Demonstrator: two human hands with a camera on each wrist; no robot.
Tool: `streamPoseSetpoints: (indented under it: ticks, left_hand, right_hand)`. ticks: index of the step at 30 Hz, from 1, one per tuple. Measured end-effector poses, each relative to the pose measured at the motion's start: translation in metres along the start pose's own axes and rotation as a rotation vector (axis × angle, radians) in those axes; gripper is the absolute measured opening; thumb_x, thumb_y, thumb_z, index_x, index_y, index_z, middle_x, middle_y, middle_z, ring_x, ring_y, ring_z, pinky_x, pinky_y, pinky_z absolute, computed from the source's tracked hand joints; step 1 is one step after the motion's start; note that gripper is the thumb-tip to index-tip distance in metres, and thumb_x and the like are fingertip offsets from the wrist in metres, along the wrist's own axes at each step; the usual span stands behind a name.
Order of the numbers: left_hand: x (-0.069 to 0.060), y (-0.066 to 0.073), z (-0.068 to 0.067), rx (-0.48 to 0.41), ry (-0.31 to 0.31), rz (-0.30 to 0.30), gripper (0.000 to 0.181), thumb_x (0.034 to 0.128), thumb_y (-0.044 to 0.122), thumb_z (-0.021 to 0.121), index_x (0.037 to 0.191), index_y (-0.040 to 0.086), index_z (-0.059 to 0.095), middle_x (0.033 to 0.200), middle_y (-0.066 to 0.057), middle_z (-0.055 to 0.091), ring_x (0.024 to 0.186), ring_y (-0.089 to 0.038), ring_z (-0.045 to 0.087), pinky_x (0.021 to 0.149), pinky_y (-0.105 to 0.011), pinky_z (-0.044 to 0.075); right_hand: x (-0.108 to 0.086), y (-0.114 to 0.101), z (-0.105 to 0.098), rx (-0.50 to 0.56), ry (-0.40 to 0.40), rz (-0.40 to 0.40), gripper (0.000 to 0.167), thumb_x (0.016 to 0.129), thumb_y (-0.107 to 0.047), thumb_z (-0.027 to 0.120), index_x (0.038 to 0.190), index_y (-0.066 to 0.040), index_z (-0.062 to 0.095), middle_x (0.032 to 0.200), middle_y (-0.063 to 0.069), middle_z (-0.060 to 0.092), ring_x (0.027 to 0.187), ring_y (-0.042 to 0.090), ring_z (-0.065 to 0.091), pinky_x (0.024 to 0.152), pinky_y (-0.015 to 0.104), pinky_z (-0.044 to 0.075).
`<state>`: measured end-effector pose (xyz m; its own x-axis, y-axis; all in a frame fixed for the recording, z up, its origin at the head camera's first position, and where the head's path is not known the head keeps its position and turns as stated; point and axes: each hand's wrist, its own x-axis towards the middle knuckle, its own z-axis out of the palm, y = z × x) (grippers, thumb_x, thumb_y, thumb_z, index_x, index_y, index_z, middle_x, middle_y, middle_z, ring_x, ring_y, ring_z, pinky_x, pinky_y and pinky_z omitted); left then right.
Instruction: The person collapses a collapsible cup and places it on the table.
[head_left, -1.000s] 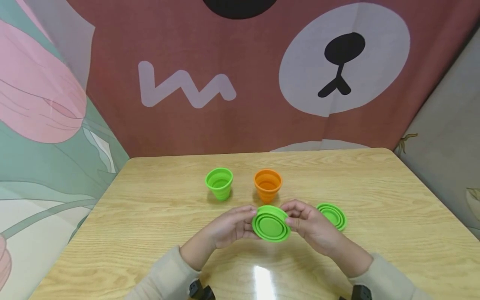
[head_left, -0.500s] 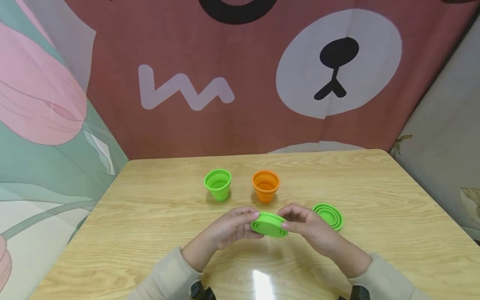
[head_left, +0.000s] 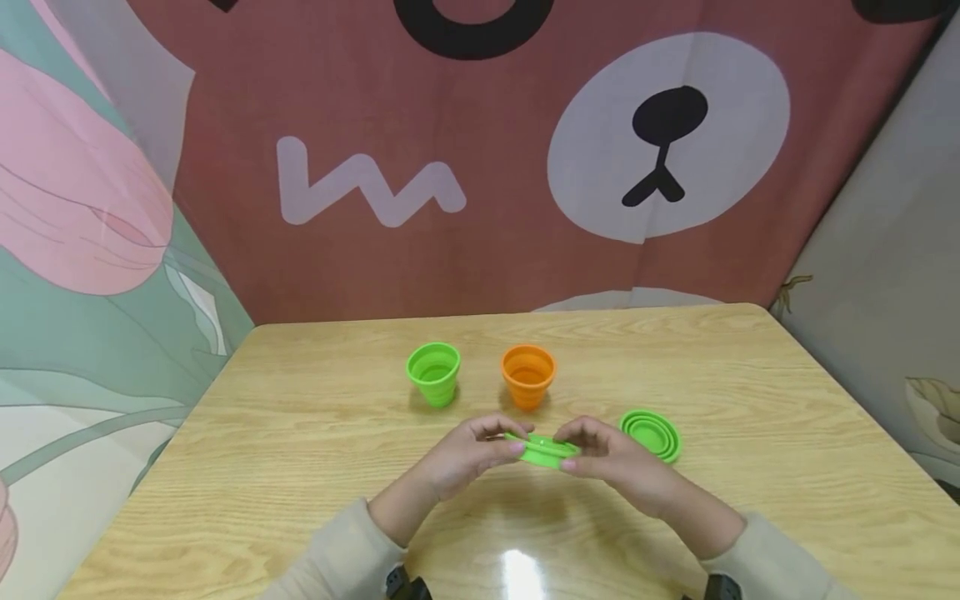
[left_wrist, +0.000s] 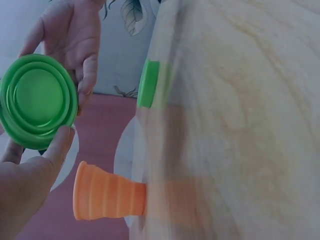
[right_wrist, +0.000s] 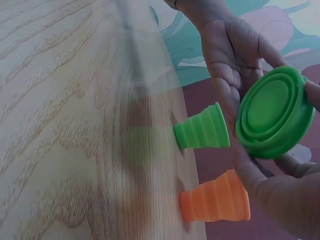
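Observation:
A collapsed green folding cup [head_left: 546, 451] is held above the table between both hands, seen nearly edge-on in the head view. My left hand [head_left: 472, 457] pinches its left edge, while my right hand [head_left: 622, 462] grips the right edge with thumb and fingers. Its concentric rings show in the left wrist view, where the flattened green cup [left_wrist: 40, 97] faces the camera. A second collapsed green cup [head_left: 651, 435] lies flat on the table just beyond the right hand. Behind the hands stand an expanded green cup [head_left: 434, 374] and an expanded orange cup [head_left: 528, 377], both upright.
The wooden table [head_left: 300, 467] ends at a back edge against a reddish-brown cloth [head_left: 360, 275] printed with a cartoon face. Patterned fabric [head_left: 90, 350] hangs at the left, and a grey one [head_left: 885, 317] at the right.
The held green cup has tipped from showing its ringed face to nearly edge-on. Both hands keep hold of it, their fingers shifting slightly. The standing cups have stayed in place.

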<state>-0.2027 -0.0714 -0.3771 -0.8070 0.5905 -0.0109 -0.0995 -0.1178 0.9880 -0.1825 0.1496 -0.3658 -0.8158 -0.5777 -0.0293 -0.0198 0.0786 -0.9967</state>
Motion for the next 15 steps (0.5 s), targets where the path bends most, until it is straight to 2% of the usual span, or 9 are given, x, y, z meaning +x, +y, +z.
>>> streamPoseSetpoints:
  ticks: [4, 9, 12, 15]
  left_hand:
    - [0.001, -0.005, 0.002, 0.072, -0.006, -0.008, 0.031, 0.0783, 0.009, 0.06, 0.101, -0.009, 0.049, 0.116, -0.012, 0.048, 0.094, -0.018, 0.051, 0.085, -0.032, 0.041]
    - [0.002, -0.01, 0.004, 0.037, -0.066, 0.004, 0.039, 0.076, 0.003, 0.06, 0.111, -0.006, 0.045, 0.109, -0.012, 0.05, 0.091, -0.017, 0.053, 0.082, -0.031, 0.044]
    - [0.001, -0.011, 0.004, 0.038, -0.089, 0.011, 0.047, 0.075, 0.001, 0.061, 0.118, -0.004, 0.041, 0.114, -0.014, 0.047, 0.098, -0.019, 0.051, 0.085, -0.03, 0.042]
    - [0.001, -0.011, 0.005, 0.078, -0.091, 0.016, 0.053, 0.074, 0.002, 0.062, 0.121, -0.003, 0.038, 0.12, -0.016, 0.043, 0.104, -0.021, 0.047, 0.089, -0.029, 0.039]
  right_hand:
    - [0.0, 0.003, 0.001, -0.045, 0.016, 0.004, 0.042, 0.081, -0.014, 0.058, 0.111, 0.007, 0.039, 0.108, 0.016, 0.047, 0.1, 0.026, 0.047, 0.086, 0.036, 0.039]
    - [0.0, 0.004, 0.006, -0.101, 0.029, 0.01, 0.046, 0.077, -0.015, 0.063, 0.111, 0.007, 0.04, 0.106, 0.016, 0.047, 0.097, 0.026, 0.047, 0.083, 0.034, 0.041]
    - [0.0, 0.006, 0.008, -0.148, 0.02, -0.001, 0.048, 0.075, -0.014, 0.065, 0.11, 0.006, 0.04, 0.105, 0.015, 0.047, 0.096, 0.027, 0.046, 0.082, 0.034, 0.041]
    - [0.0, 0.007, 0.008, -0.207, 0.027, 0.001, 0.051, 0.072, -0.015, 0.068, 0.111, 0.004, 0.041, 0.106, 0.014, 0.048, 0.097, 0.027, 0.047, 0.082, 0.035, 0.041]
